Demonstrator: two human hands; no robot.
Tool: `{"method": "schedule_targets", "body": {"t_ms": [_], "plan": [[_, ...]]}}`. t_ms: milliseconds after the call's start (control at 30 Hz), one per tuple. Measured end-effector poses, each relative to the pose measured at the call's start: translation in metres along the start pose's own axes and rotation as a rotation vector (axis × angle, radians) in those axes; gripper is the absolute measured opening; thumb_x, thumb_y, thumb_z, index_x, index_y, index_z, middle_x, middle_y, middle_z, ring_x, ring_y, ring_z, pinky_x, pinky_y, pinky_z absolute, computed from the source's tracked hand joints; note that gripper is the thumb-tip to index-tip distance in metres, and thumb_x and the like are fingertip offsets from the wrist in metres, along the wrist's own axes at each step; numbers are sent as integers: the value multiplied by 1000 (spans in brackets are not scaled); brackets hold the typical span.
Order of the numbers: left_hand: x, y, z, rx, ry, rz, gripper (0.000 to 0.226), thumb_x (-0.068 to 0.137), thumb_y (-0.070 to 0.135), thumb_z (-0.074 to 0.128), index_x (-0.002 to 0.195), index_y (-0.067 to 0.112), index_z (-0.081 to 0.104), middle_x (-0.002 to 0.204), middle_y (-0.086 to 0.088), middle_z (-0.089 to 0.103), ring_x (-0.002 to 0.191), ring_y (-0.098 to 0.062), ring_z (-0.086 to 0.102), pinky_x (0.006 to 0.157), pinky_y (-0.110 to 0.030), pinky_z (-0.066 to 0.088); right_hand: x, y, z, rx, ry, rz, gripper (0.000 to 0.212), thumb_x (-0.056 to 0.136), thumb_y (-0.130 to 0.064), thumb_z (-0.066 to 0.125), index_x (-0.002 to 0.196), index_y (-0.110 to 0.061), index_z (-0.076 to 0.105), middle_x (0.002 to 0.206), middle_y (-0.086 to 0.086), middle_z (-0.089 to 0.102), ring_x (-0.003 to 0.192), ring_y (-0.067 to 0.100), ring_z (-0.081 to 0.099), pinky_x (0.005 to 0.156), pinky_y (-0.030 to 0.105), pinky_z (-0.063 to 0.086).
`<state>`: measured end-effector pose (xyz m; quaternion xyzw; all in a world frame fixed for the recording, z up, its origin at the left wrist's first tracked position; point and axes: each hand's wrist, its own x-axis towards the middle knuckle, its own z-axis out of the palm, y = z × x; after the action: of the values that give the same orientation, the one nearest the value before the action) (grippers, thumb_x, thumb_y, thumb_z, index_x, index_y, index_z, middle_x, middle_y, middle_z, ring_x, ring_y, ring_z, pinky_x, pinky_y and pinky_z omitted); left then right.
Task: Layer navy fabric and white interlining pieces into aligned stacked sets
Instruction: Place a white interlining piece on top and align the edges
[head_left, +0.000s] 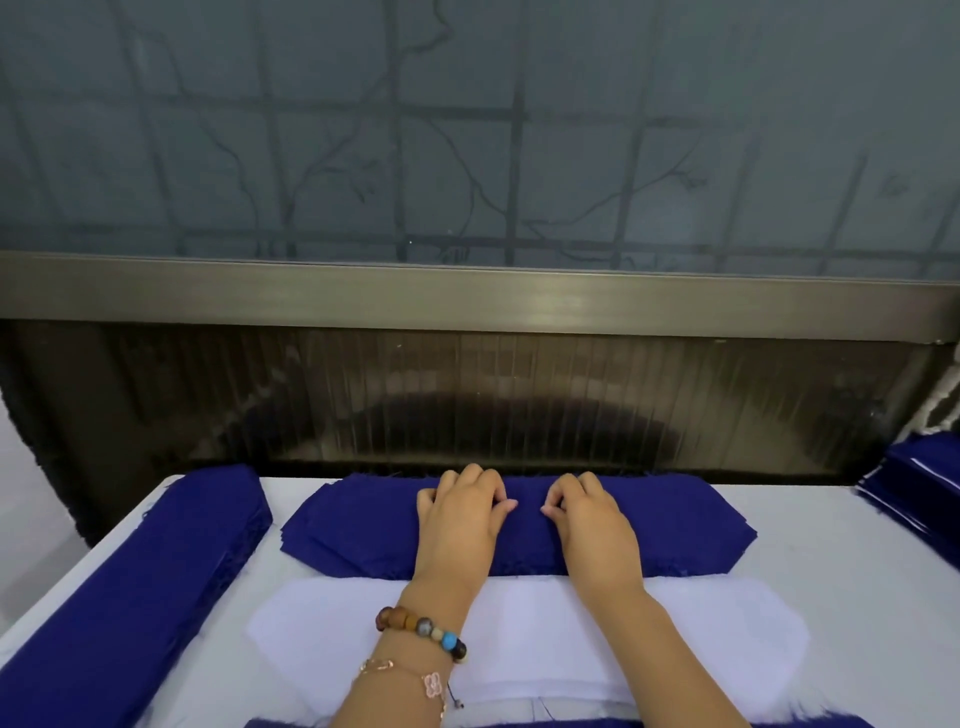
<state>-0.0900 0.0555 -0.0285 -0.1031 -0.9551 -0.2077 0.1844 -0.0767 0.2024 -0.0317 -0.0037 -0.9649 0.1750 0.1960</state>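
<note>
Hands mid-pick: left hand (460, 514) and right hand (589, 519), fingers curled, pinch the top of the navy stack (691, 525) at the table's (841, 571) far side. Interlining (545, 629) lies just nearer. Next move, likely: peel off one ply and lay it on the interlining, edges matched.

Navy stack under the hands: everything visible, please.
Navy stack: many plies of deep-blue woven cloth, long with clipped corners and a frayed near edge, lying flat at the far side of the table. Left hand and right hand rest on its middle, fingers curled; a pinch can't be confirmed. White interlining lies just nearer.
</note>
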Motion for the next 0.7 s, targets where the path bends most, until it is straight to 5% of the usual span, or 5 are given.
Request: {"method": "schedule_targets", "body": {"t_ms": [133, 367, 467, 567, 700], "plan": [[-1, -1, -2, -19, 0, 2, 16, 99, 44, 43, 95, 33, 54, 99, 14, 41, 96, -6, 40, 89, -27, 31, -1, 0, -2, 21, -14, 14, 30, 98, -35, 49, 127, -28, 46, 119, -7, 51, 97, 8, 54, 73, 18, 47], [-5, 2, 2, 7, -24, 48, 20, 99, 39, 45, 80, 30, 46, 134, 14, 51, 115, -12, 41, 93, -29, 31, -1, 0, 1, -56, -2, -2, 12, 100, -35, 43, 106, -27, 50, 105, -6, 48, 85, 9, 49, 66, 22, 47], [-4, 3, 2, -59, -8, 37, 9, 96, 39, 51, 102, 34, 47, 116, 16, 55, 114, -11, 43, 93, -27, 30, -1, -1, 1, -69, 14, -19, 10, 100, -34, 42, 103, -27, 49, 104, -7, 47, 82, 9, 48, 64, 22, 45], [-2, 1, 4, 6, -51, 20, 44, 98, 43, 46, 140, 34, 35, 135, 16, 45, 125, -9, 35, 103, -31, 26, -2, -2, 0, -48, 21, -36, 3, 100, -29, 45, 99, -27, 47, 103, -7, 44, 80, 8, 49, 64, 22, 47], [-3, -1, 4, 45, -86, 33, 39, 100, 45, 39, 138, 36, 38, 139, 17, 40, 129, -9, 30, 107, -33, 22, -4, -2, -1, -20, 43, -51, 9, 98, -22, 50, 93, -28, 45, 103, -10, 39, 77, 7, 47, 57, 17, 38]]}}
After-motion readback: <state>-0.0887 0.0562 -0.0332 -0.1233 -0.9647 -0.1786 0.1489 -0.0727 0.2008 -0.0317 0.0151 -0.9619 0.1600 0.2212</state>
